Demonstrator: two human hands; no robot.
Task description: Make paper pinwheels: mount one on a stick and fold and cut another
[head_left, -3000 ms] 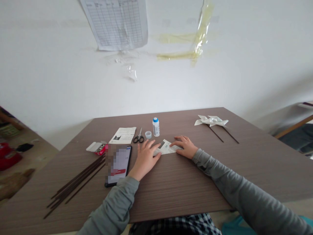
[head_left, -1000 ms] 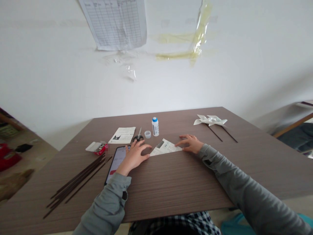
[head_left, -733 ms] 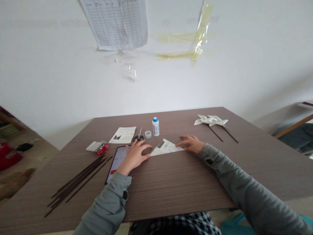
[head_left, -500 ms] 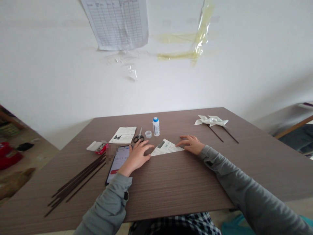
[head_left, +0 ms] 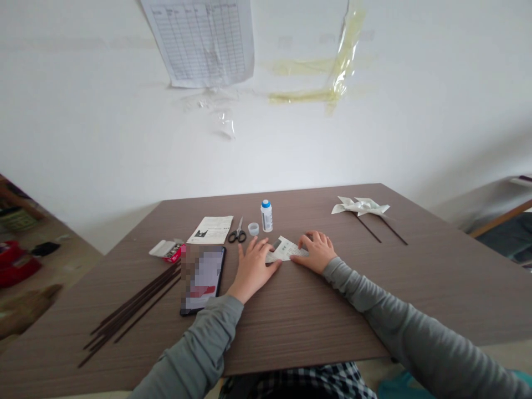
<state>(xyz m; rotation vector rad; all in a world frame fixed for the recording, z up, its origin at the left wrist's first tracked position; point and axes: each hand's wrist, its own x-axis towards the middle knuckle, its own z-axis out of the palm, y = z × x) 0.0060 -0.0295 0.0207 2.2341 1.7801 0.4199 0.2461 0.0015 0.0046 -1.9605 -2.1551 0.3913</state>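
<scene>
A folded triangle of printed newspaper [head_left: 285, 249] lies flat on the table between my hands. My left hand [head_left: 254, 268] rests over its left corner, fingers spread, the thumb near its lower edge. Over the right corner is my right hand [head_left: 319, 252], its fingers bent but apart and its thumb on the paper. Both outer corners are hidden under the fingers. Just beyond the paper stand a white glue bottle with a blue top [head_left: 266, 216] and a small clear cap [head_left: 253, 228]. Black-handled scissors [head_left: 237, 236] lie left of the cap.
Newspaper sheets [head_left: 210, 230] lie at the back left, near an open small red-and-white box [head_left: 169, 250]. A phone [head_left: 203, 280] and several dark sticks [head_left: 128, 307] are on the left. Paper pinwheels [head_left: 361, 206] on sticks lie at the back right, before the wall [head_left: 291, 149].
My hands have come closer together over the folded paper, the left moving right and the right moving left. My left hand no longer covers part of the phone.
</scene>
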